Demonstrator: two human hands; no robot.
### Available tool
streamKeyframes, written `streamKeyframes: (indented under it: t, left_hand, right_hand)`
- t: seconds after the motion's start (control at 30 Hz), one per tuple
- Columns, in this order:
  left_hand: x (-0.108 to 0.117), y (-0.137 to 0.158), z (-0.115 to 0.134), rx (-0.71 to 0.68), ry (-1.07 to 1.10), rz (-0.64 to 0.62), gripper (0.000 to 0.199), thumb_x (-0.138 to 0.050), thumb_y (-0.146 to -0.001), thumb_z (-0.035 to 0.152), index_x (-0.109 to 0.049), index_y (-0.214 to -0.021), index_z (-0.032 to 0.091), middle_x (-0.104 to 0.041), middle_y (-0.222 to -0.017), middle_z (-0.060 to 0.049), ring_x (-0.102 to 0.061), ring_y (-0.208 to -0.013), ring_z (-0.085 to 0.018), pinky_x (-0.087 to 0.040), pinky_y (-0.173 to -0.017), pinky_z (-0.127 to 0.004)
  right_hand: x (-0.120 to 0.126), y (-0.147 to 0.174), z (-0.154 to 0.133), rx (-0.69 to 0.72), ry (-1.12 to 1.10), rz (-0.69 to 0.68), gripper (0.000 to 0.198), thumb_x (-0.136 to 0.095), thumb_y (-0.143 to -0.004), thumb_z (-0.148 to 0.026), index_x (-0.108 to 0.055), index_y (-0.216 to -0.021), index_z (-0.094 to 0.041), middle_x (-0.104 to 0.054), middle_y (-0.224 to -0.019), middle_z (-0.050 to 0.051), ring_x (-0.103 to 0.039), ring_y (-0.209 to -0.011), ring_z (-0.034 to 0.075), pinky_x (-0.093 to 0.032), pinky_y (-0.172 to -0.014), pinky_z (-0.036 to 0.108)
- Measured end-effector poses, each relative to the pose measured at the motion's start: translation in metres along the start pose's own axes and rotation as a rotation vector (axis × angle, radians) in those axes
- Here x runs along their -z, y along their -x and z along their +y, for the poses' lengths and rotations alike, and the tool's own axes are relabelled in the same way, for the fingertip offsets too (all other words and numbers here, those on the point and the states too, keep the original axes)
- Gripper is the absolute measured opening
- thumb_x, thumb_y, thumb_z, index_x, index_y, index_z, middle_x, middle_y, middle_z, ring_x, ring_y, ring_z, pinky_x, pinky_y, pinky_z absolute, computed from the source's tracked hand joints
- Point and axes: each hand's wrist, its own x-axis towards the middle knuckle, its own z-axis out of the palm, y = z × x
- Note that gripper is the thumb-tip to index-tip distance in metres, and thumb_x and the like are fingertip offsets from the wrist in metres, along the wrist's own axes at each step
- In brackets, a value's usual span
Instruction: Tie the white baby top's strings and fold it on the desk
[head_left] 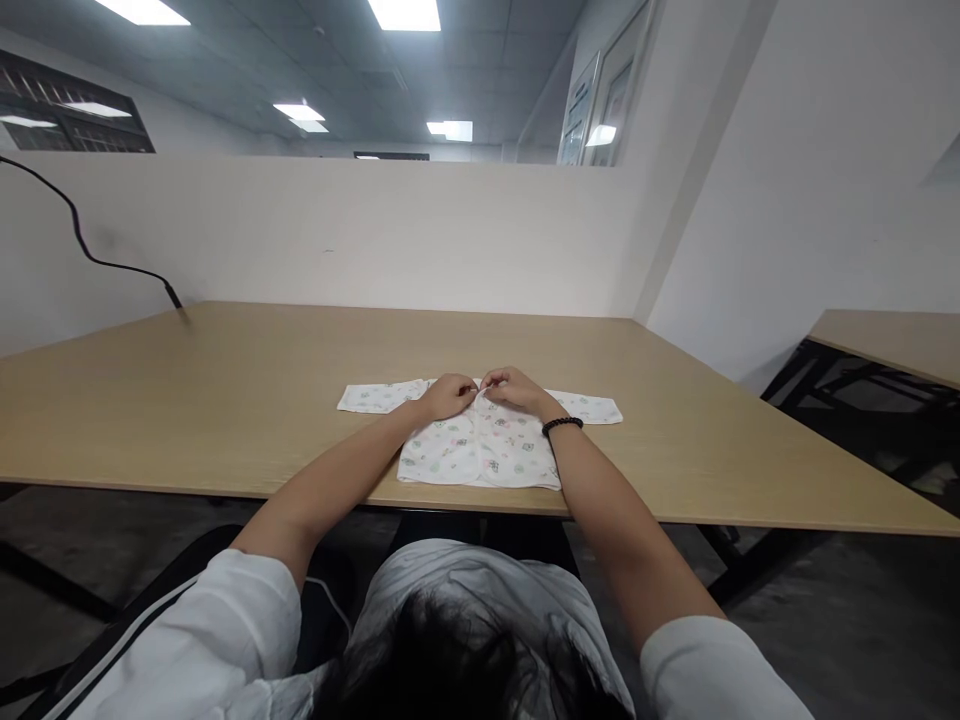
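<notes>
A small white long-sleeved shirt (480, 450) with a pale printed pattern lies spread flat near the table's front edge. Its sleeves stretch out to the left and right, and a seam or opening runs down its middle. My left hand (451, 396) is closed on the cloth at the upper middle of the shirt, fingertips pinched together. Close beside it, my right hand (513, 388) pinches the shirt at the same spot, thumb and forefinger together. The fingers hide the neckline, and any fastener there is too small to make out. A dark bead bracelet (562, 425) circles my right wrist.
The wooden table (262, 400) reaches back to a low white partition (420, 240). At the far left a black cable (112, 263) hangs down to the tabletop. Another table (892, 340) with dark legs stands at the right.
</notes>
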Motion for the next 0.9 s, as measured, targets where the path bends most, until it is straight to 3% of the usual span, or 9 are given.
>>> streamKeyframes:
  t: [0.23, 0.53, 0.77, 0.9]
  left_hand:
    - [-0.008, -0.002, -0.001, 0.084, 0.145, 0.038, 0.023, -0.051, -0.078, 0.022, -0.072, -0.084, 0.015, -0.071, -0.075, -0.003, -0.061, -0.069, -0.017, -0.046, -0.064, -0.025]
    - [-0.003, -0.002, -0.002, 0.141, 0.212, 0.046, 0.013, -0.057, -0.075, 0.027, -0.065, -0.069, 0.018, -0.067, -0.07, -0.002, -0.058, -0.067, -0.017, -0.046, -0.066, -0.028]
    - [0.001, 0.001, -0.001, 0.166, 0.286, 0.001, 0.019, -0.056, -0.077, 0.033, -0.067, -0.072, 0.018, -0.067, -0.073, -0.001, -0.058, -0.07, -0.017, -0.044, -0.064, -0.027]
    - [0.004, 0.002, -0.002, 0.174, 0.324, -0.037, 0.028, -0.059, -0.077, 0.042, -0.07, -0.075, 0.017, -0.069, -0.075, -0.002, -0.06, -0.072, -0.018, -0.045, -0.063, -0.026]
  right_hand:
    - [-0.004, -0.004, 0.004, 0.021, -0.036, -0.006, 0.021, -0.072, -0.065, -0.035, -0.068, -0.074, -0.016, -0.066, -0.074, 0.003, -0.056, -0.073, 0.017, -0.044, -0.068, 0.028]
    - [-0.011, -0.01, 0.011, 0.031, 0.006, 0.015, 0.019, -0.073, -0.066, -0.033, -0.068, -0.074, -0.016, -0.063, -0.071, 0.001, -0.055, -0.071, 0.017, -0.044, -0.068, 0.028]
    - [-0.013, -0.014, 0.016, 0.034, 0.056, 0.086, 0.02, -0.076, -0.062, -0.029, -0.063, -0.07, -0.017, -0.059, -0.069, -0.001, -0.05, -0.07, 0.015, -0.04, -0.065, 0.026]
    - [-0.012, -0.012, 0.014, 0.055, 0.065, 0.06, 0.014, -0.073, -0.064, -0.027, -0.067, -0.069, -0.016, -0.062, -0.068, 0.0, -0.052, -0.068, 0.014, -0.04, -0.065, 0.026]
